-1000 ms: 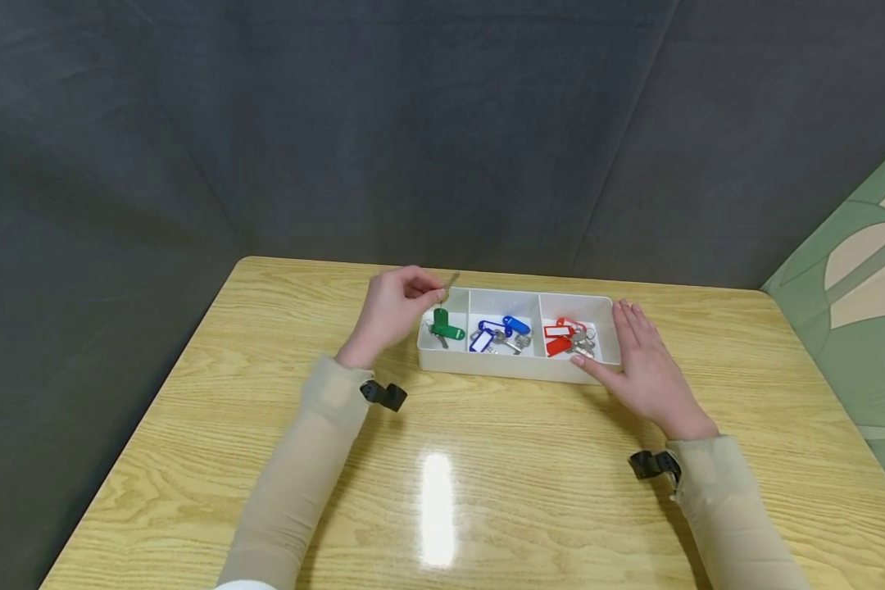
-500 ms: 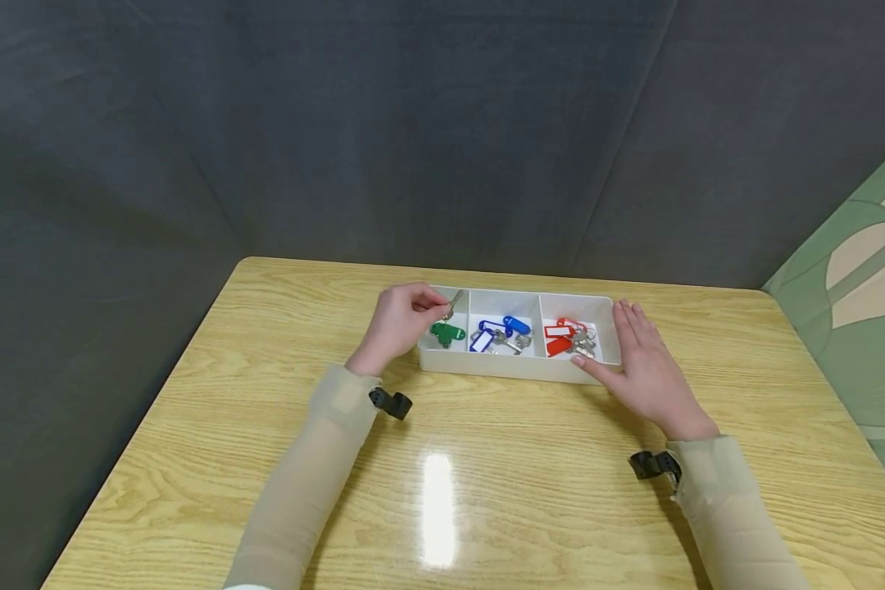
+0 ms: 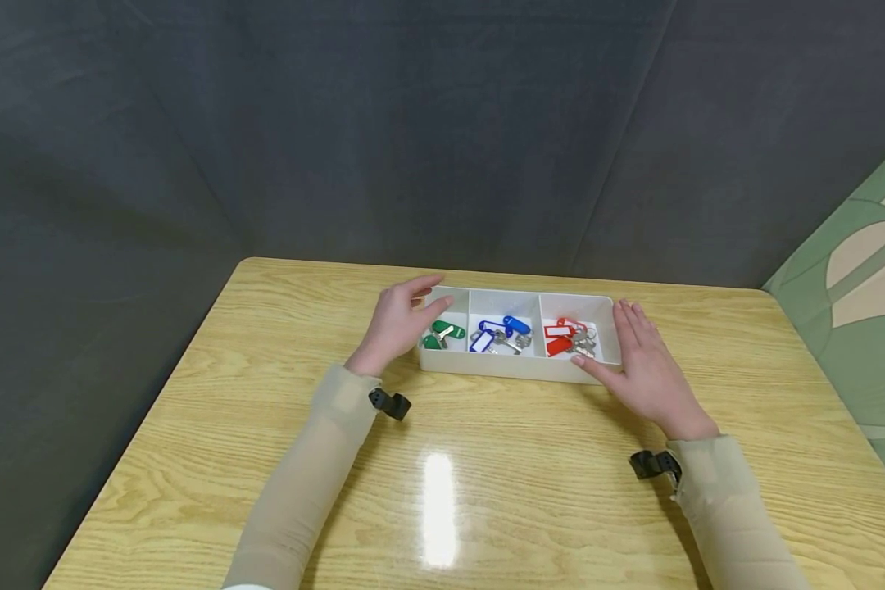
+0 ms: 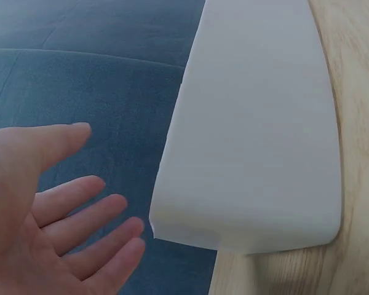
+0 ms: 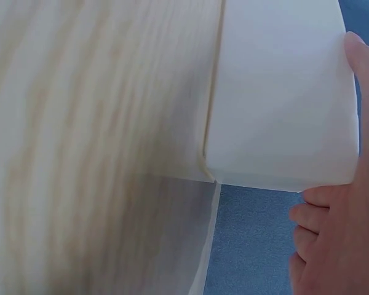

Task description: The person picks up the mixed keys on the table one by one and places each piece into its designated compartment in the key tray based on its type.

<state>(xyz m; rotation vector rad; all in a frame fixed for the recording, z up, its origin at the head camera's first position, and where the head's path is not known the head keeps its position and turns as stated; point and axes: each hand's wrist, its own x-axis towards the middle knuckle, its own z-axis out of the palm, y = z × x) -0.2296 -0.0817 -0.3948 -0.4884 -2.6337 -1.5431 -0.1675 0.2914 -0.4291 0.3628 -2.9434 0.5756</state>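
Note:
A white three-compartment tray (image 3: 501, 366) stands near the table's far edge. Above its left compartment is my left hand (image 3: 392, 324), thumb and fingers spread apart and holding nothing. Below that hand lie green key tags (image 3: 453, 330) with a metal key (image 3: 445, 335) on top. Blue key tags (image 3: 516, 325) with keys fill part of the middle compartment, and red key tags (image 3: 559, 347) with keys lie in the right one. My right hand (image 3: 652, 381) rests against the tray's right end, fingers straight along the side and thumb at the front rim.
The wooden table (image 3: 531, 475) extends toward me, with a bright reflection on it. A dark fabric wall (image 3: 413, 147) rises behind and at the left. A green patterned panel (image 3: 855, 328) borders the right side.
My left hand lowered a key with a green tag into the left compartment and let it go; its fingers have parted. The right hand and tray have stayed still.

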